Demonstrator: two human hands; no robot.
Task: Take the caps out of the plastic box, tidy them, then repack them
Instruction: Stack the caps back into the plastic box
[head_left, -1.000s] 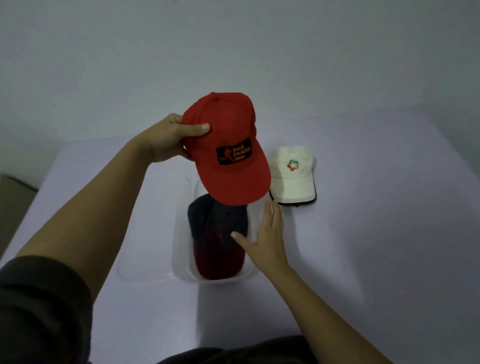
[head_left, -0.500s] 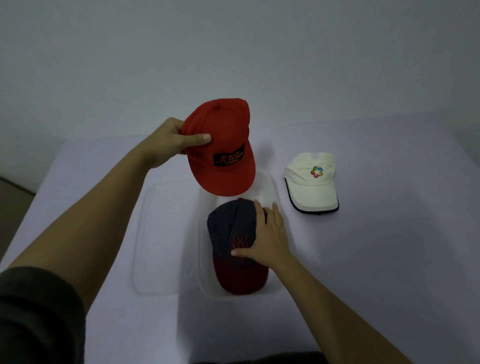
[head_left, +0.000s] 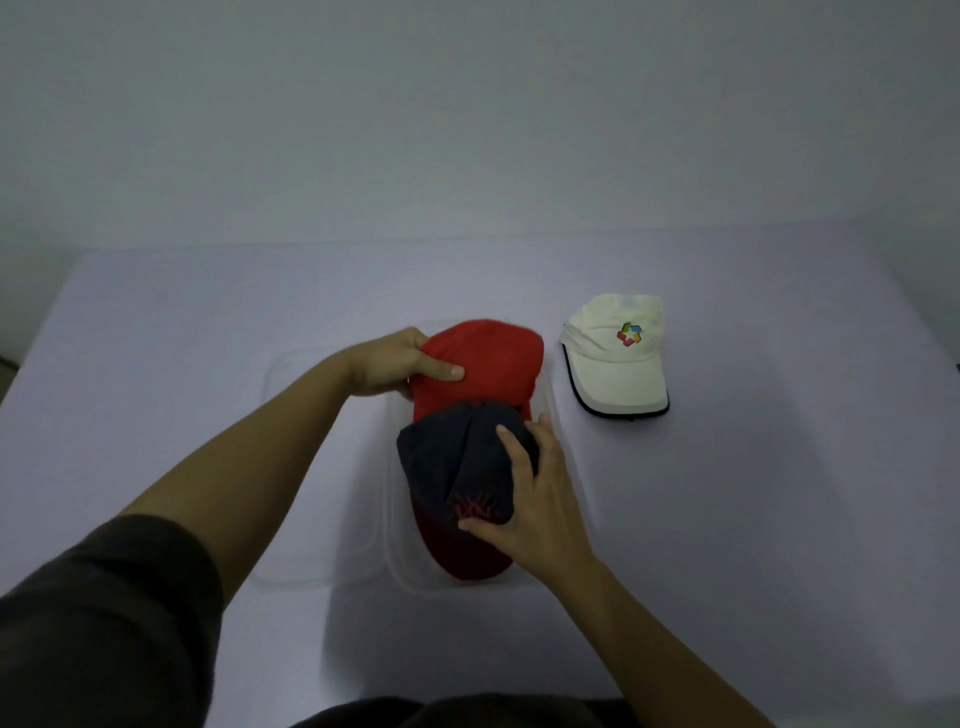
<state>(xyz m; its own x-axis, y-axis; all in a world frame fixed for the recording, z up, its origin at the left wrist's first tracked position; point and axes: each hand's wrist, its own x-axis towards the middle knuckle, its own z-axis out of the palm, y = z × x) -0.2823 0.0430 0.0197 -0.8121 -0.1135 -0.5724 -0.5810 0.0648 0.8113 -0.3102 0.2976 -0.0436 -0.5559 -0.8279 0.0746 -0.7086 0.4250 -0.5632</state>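
A clear plastic box (head_left: 400, 571) sits on the table in front of me. My left hand (head_left: 395, 361) grips the crown of a red cap (head_left: 488, 358) at the far end of the box, low over it. In the box lies a dark navy cap (head_left: 452, 457) with a dark red brim (head_left: 457, 556). My right hand (head_left: 535, 499) is closed on the right side of its crown, thumb near the red embroidery. A white cap (head_left: 618, 358) with a coloured logo rests on the table to the right of the box.
The box's clear lid (head_left: 306, 467) lies flat against the left side of the box. A pale lavender tabletop (head_left: 779, 519) spreads around, ending at a grey wall behind. The table's left edge drops away at the far left.
My left hand has lowered the red cap from mid-air down to the far end of the box, behind the navy cap. My right hand has moved from the box's side onto the navy cap's crown.
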